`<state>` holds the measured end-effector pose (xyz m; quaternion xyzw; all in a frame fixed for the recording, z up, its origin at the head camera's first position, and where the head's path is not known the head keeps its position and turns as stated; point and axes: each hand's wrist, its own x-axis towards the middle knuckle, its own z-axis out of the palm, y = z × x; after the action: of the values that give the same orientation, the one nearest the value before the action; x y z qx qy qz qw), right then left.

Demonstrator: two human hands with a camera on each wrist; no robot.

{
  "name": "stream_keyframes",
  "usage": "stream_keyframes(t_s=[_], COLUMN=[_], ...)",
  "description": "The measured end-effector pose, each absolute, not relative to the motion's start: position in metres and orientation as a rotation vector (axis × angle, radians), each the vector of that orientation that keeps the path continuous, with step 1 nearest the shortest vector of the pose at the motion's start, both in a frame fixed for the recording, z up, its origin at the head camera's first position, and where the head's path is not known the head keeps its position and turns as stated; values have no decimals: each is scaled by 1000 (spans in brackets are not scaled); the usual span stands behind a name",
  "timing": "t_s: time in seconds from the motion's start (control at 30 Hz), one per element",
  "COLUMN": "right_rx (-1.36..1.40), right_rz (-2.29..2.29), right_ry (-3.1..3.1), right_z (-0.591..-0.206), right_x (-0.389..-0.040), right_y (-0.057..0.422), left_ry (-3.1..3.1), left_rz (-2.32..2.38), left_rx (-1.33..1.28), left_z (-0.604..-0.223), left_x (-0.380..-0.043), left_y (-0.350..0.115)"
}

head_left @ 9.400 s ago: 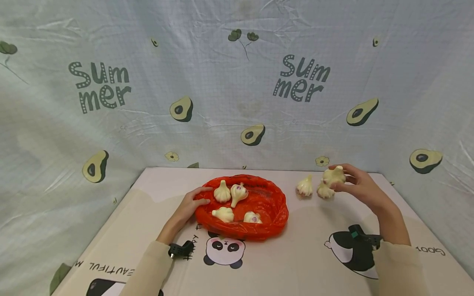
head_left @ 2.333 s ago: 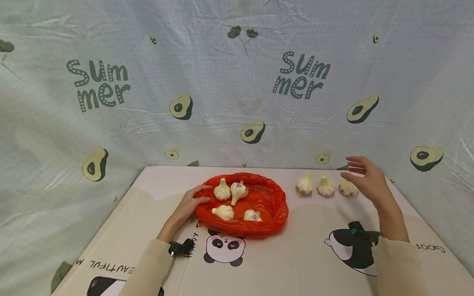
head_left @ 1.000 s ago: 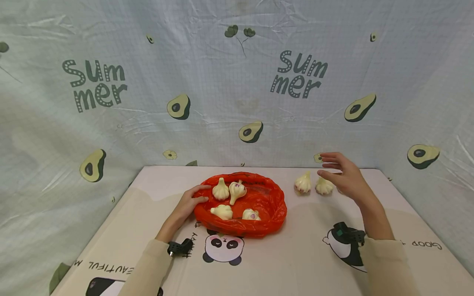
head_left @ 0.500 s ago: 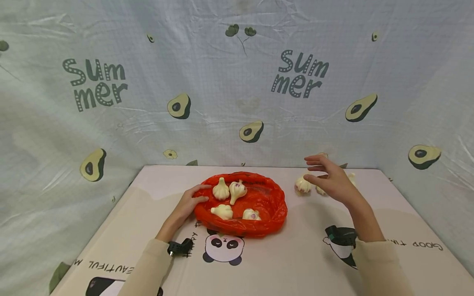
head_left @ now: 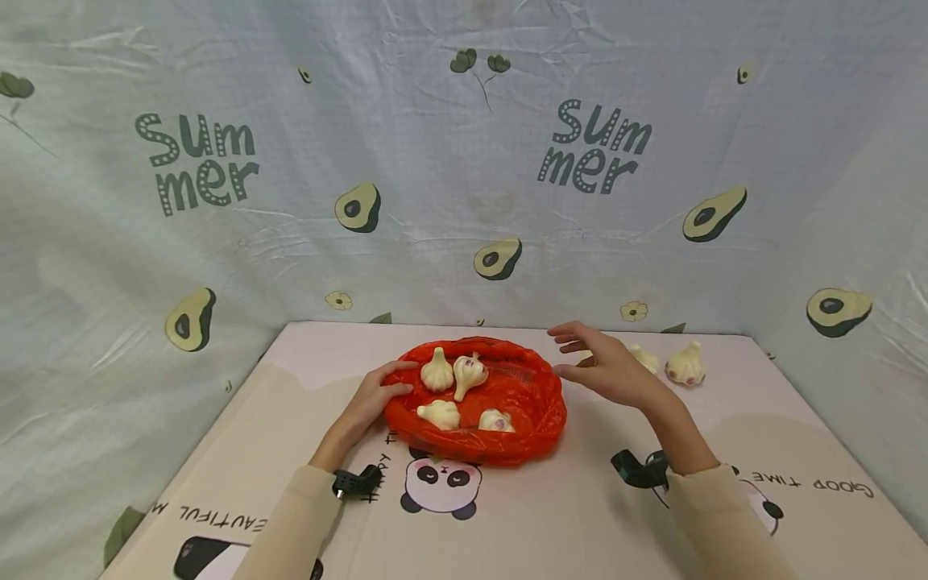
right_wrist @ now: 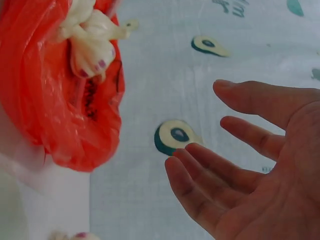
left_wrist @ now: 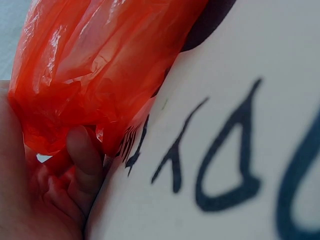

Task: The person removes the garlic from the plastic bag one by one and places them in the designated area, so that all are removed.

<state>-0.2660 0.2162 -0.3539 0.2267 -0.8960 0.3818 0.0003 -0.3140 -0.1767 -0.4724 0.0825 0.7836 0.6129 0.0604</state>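
A red plastic bag, its rim rolled into a bowl shape, sits mid-table and holds several garlic bulbs, among them a garlic bulb standing upright. My left hand grips the bag's left rim; in the left wrist view curled fingers lie against the red film. Just beyond the bag's right rim hovers my right hand, fingers spread and holding nothing. Behind it a garlic bulb is partly covered, and another garlic bulb stands in plain sight farther right. In the right wrist view the palm faces the bag.
The table wears a pale cover with panda prints and lettering. Behind it hangs a cloth printed with avocados. A dark strap with a small device is on the right wrist, another wrist device on the left.
Earlier the right hand held a garlic bulb above the right-hand row, then let go of it there. Now that hand has moved left, empty, to the bag. The left hand has stayed put.
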Motion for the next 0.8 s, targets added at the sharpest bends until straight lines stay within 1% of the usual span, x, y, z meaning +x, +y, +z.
stream_keyframes(t_s=[0.17,0.33,0.67,0.8], right_rx=[879,1026,1180,1179], right_rz=[1189,1070,904,844], right_ry=[-2893,-2993,-3177,-3232], right_z=[-353,-354,-359,-360], right_x=[-273,-280,-290,-290], right_y=[194,174,140,130], left_ry=[2373,2372,2387,2390], left_rz=[1857,1850,1830,1830], left_rx=[255,248,256,249], left_z=[-474,-475,-475,-475], left_x=[-313,-315,-316,-316], left_y=[-178,-179,-178,-178])
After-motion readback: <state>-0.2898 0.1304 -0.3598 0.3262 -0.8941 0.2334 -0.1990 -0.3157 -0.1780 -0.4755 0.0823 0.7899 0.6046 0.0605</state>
